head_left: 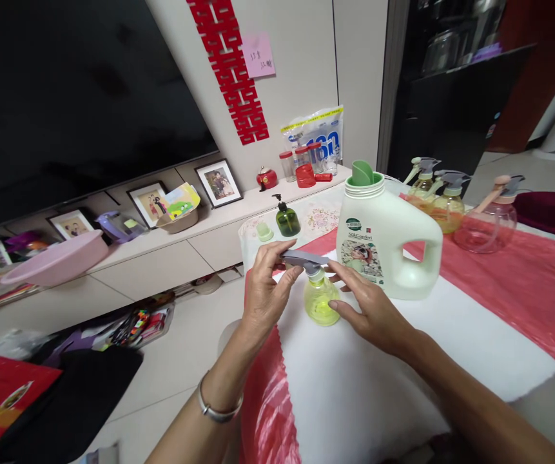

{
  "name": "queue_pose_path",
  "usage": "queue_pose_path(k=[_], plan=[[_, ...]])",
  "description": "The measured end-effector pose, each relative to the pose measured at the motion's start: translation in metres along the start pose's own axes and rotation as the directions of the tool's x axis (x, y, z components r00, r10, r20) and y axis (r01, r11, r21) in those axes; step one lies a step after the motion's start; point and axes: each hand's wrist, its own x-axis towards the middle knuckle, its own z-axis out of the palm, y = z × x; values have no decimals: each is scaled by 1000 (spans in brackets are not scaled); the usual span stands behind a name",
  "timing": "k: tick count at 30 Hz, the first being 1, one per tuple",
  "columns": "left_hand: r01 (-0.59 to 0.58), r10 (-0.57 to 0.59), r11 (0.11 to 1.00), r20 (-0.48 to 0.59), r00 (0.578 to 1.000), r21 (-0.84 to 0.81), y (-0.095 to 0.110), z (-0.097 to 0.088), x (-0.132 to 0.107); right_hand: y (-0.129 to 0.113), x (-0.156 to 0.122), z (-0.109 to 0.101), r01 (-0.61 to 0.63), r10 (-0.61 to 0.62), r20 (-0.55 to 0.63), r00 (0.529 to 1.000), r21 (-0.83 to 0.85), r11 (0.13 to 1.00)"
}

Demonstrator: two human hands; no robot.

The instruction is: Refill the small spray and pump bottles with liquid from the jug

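Observation:
A small yellow-tinted spray bottle (322, 303) with a grey spray head (306, 259) stands upright on a white sheet (354, 380). My left hand (270, 283) pinches the end of the spray head between thumb and fingers. From the other side, my right hand (371, 306) steadies the bottle, thumb against its body and fingers at the neck. Directly behind is a large pale green jug (388, 232) with a handle and a green cap piece (363, 173) in its mouth. A dark green pump bottle (287, 220) sits farther back, beside a light green cap (264, 231).
Several spray bottles (487, 219) stand at right on red plastic sheeting (523, 283). Red-lidded jars (287, 166) and a plastic bag (318, 132) are on the cabinet at the back. A pink basin (59, 258) and picture frames (218, 183) line the cabinet's left.

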Motion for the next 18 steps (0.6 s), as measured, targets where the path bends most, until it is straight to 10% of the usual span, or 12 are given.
queue_pose_path(k=[10,18], plan=[[146,-158,981,-91,983,-126,0,22,-10,-12,-1,-1,-23,54,-100,994,283,959],[163,-182,956,-59,981,-243,1,31,-20,-7,6,-9,-178,103,215,971,364,914]])
